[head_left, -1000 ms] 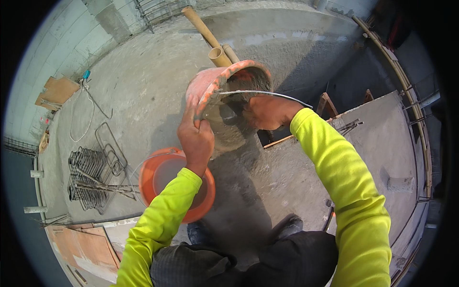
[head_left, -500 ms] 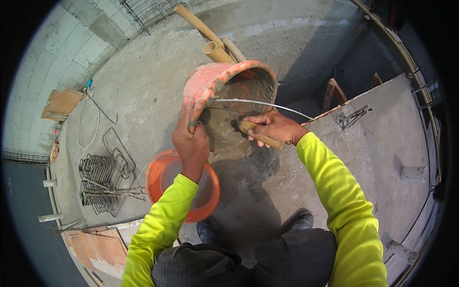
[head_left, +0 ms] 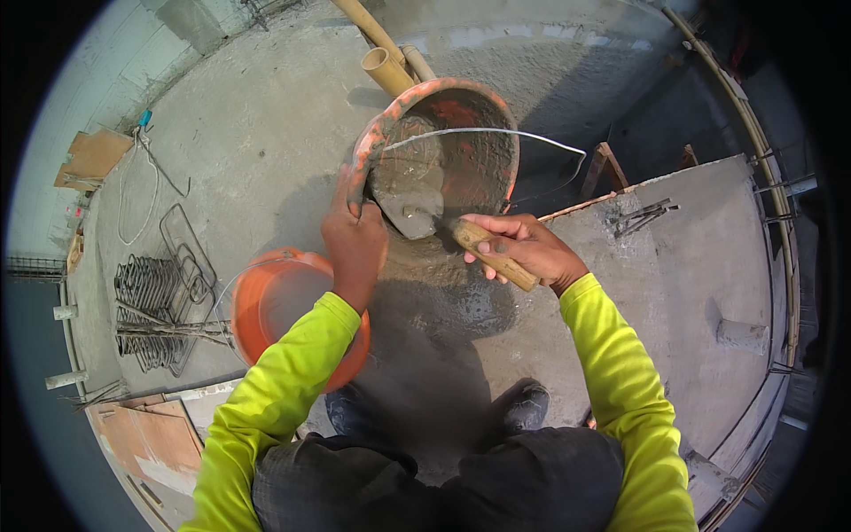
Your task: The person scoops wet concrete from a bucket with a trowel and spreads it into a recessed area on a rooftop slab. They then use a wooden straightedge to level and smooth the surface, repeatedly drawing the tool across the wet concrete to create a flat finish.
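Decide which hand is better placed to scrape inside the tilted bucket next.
Probably the right hand: it holds the wooden-handled trowel, blade at the mouth of the tilted bucket, while the left hand grips that bucket's rim.

The round plastic bucket at twelve o'clock is grey-smeared orange, the cylindrical wooden trowel handle tan, the long cloth sleeves lime-yellow.

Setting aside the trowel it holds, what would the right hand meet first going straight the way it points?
Most likely the tilted orange bucket, up and left of the right hand and its trowel, though depth is hard to judge here.
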Demonstrator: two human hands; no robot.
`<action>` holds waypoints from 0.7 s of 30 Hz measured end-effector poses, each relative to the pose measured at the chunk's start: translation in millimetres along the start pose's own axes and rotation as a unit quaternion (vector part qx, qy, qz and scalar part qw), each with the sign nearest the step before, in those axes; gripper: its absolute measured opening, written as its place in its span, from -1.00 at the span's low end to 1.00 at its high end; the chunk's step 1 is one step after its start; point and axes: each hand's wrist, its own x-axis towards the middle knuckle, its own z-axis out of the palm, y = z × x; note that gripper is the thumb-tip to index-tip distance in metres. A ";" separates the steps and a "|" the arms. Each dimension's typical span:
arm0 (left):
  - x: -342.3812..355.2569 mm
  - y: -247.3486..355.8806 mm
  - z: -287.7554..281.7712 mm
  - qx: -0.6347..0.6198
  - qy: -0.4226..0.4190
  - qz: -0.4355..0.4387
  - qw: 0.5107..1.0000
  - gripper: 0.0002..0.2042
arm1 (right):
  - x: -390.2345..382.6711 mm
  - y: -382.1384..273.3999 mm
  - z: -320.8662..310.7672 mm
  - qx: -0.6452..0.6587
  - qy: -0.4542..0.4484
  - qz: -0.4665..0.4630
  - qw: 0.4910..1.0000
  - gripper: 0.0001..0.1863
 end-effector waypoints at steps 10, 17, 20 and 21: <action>42.8 -36.3 -17.0 0.125 0.165 0.029 0.978 -0.68 | -94.5 11.9 -82.8 -0.059 0.002 0.067 0.996 -0.44; 53.0 -48.2 -38.9 0.112 0.218 -0.028 0.969 -0.93 | -91.8 24.5 -151.2 -0.071 -0.015 0.136 0.988 -0.41; 49.2 -48.8 -40.1 0.086 0.219 -0.016 0.972 -0.93 | -82.3 23.7 -178.1 -0.073 -0.022 0.151 0.985 -0.39; 46.7 -46.9 -39.6 0.063 0.222 -0.020 0.973 -0.92 | -81.1 23.5 -186.5 -0.078 -0.024 0.162 0.983 -0.39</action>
